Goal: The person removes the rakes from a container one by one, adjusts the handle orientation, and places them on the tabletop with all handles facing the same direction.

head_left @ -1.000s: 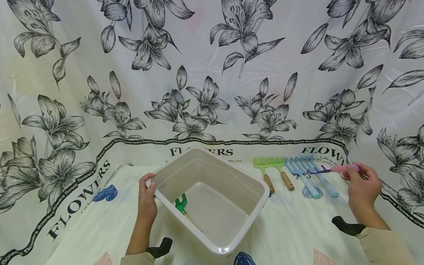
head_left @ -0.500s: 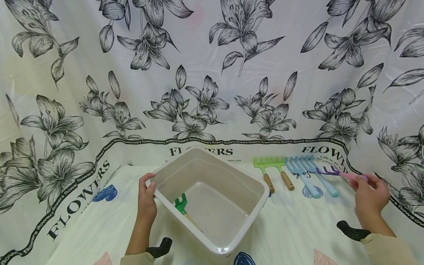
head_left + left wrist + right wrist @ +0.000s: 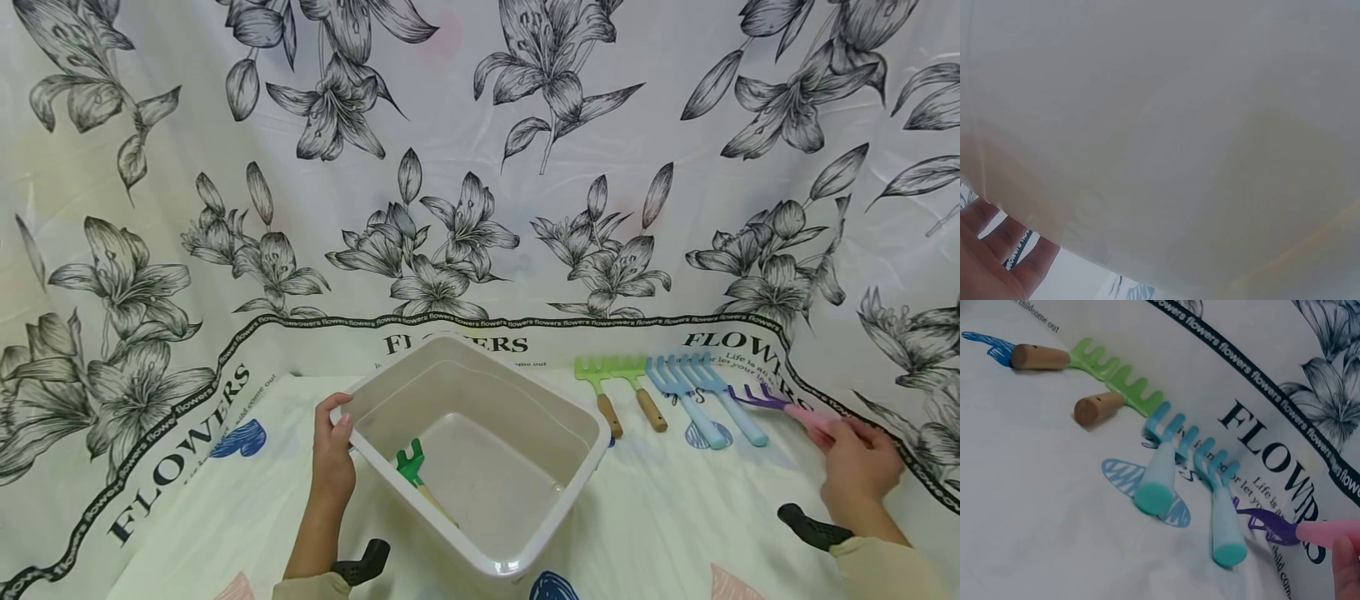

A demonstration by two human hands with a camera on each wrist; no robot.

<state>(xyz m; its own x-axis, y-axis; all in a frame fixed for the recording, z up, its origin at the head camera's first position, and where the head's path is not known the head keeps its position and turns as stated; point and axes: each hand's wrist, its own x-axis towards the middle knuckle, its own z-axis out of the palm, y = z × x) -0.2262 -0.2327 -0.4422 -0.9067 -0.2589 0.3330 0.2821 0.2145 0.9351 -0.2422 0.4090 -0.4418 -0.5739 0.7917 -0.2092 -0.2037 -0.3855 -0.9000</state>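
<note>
My left hand (image 3: 333,454) grips the left corner rim of a beige plastic tub (image 3: 510,433), which is tilted so its inside faces me. Inside it lies a small green rake (image 3: 410,461) with a yellow handle, along the near wall. In the left wrist view the tub's outer wall (image 3: 1166,137) fills most of the picture, with fingers (image 3: 1038,262) at its edge. At the far right my right hand (image 3: 862,467) holds a small hand rake by its pink handle (image 3: 810,418). Its purple tines (image 3: 1272,525) point left, beside the nearer blue rake's handle.
Two green rakes (image 3: 630,368) with wooden handles and two light blue rakes (image 3: 693,400) lie in a row right of the tub. Behind them the flower-printed cloth (image 3: 525,250) rises as a backdrop. A pale cloth (image 3: 660,517) covers the table.
My right hand has moved right and slightly down with the purple-and-pink rake, its tines now lower and just right of the blue rakes. The left hand and tub have stayed put.
</note>
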